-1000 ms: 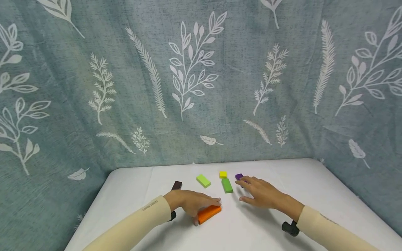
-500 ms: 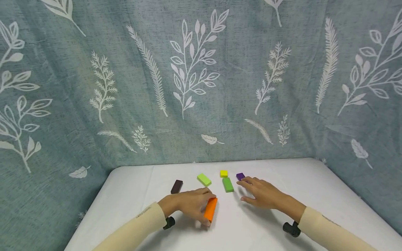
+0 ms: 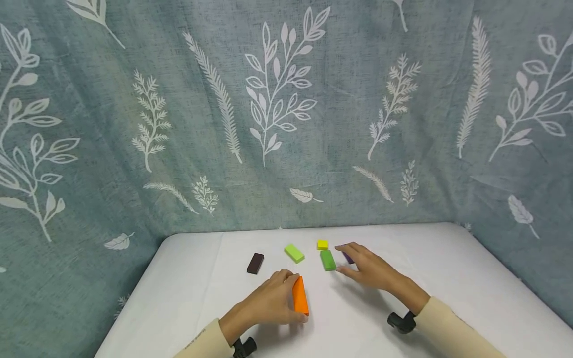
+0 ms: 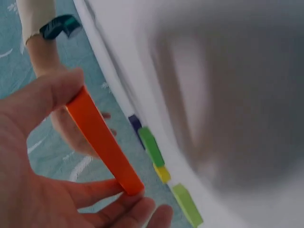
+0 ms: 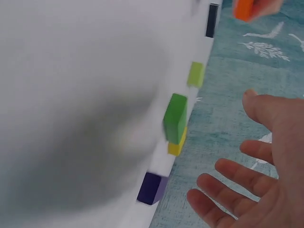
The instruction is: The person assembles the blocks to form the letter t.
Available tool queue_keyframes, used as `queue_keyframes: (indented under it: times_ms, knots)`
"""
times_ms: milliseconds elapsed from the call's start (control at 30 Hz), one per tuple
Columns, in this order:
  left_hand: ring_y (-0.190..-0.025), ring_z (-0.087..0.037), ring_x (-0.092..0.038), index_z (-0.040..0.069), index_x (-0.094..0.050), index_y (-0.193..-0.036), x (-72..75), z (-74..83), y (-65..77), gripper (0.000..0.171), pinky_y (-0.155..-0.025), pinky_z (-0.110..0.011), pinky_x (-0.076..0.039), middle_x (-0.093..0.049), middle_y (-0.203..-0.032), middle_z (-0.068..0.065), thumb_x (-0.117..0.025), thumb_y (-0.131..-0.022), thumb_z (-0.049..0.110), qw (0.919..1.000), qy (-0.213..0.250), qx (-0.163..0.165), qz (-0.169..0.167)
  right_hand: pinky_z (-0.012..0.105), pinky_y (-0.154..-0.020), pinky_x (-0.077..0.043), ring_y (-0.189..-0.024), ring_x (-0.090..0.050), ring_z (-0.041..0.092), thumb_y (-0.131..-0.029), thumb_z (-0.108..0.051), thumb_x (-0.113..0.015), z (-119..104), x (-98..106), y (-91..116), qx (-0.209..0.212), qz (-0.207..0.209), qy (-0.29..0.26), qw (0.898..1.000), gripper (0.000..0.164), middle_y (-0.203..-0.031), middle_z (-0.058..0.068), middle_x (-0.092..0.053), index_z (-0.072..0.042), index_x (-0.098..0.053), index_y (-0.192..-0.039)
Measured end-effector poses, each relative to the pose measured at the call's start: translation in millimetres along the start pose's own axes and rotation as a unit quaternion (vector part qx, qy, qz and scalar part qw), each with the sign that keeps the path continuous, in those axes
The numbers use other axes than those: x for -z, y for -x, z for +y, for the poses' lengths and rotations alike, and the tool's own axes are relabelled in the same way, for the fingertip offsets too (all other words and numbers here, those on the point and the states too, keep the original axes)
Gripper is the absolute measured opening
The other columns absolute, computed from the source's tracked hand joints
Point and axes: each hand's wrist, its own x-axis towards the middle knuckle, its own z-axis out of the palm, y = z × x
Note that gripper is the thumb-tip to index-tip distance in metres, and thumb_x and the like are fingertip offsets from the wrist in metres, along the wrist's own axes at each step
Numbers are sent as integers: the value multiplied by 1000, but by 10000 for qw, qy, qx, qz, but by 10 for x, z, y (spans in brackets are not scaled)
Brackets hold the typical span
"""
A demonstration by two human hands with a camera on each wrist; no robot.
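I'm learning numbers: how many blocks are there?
6: orange oblong block in the left hand; on the white table, left to right: dark oblong, lime oblong, yellow block behind green oblong, purple block.

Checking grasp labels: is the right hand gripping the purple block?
No, the right wrist view shows the purple block on the white table, apart from the right hand.

- The orange block (image 4: pixel 102 137): smooth and matt; whether it is painted wood or plastic, I cannot tell.
- The green block (image 5: pixel 176 116) and the purple block (image 5: pixel 150 188): the same smooth, matt finish.
- The table cover (image 3: pixel 340 340): white cloth, matt, rather smooth.
- The backdrop (image 3: pixel 340 124): woven cloth, matt, a little wrinkled.
- The right sleeve (image 3: pixel 452 328): matt cloth.
- The wrist device (image 3: pixel 401 322): dark, plastic-looking.
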Motion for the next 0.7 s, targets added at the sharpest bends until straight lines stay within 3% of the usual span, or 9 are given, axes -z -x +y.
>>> queue_keyframes:
  times_ms: [100, 333, 600, 700]
  knots:
    - [-110, -12, -50, 10, -51, -143, -83, 24, 29, 88, -95, -31, -48, -53, -132, 0, -77, -77, 62, 10000, -85, -51, 9, 50, -97, -52, -119, -60, 31, -94, -31, -70, -25, -44, -31, -25, 72, -238, 9997, 53, -129, 14, -61, -8, -54, -139]
    - [-115, -14, -51, 8, -52, -143, -245, 66, 64, 90, -98, -32, -48, -54, -131, -1, -78, -76, 62, 9996, -180, -206, 58, 39, -79, -57, -100, -66, 28, -94, -31, -71, -74, -175, -95, -365, 32, -547, 9978, 52, -126, 17, -62, -5, -56, -136]
    - [-121, -15, -51, 12, -51, -144, -369, 102, 104, 97, -102, -34, -47, -55, -132, 2, -73, -73, 74, 9957, -771, -442, -247, 42, -79, -56, -96, -66, 28, -91, -26, -74, -68, -323, -164, -1063, 262, -680, 9917, 48, -109, 18, -66, 3, -61, -127]
    - [-124, -15, -49, 15, -48, -146, -397, 91, 108, 99, -104, -36, -45, -52, -136, 3, -71, -72, 77, 9963, -687, -420, -297, 42, -78, -56, -92, -65, 25, -90, -28, -75, -47, -384, -168, -1313, 270, -719, 9884, 48, -103, 16, -66, 4, -62, -124]
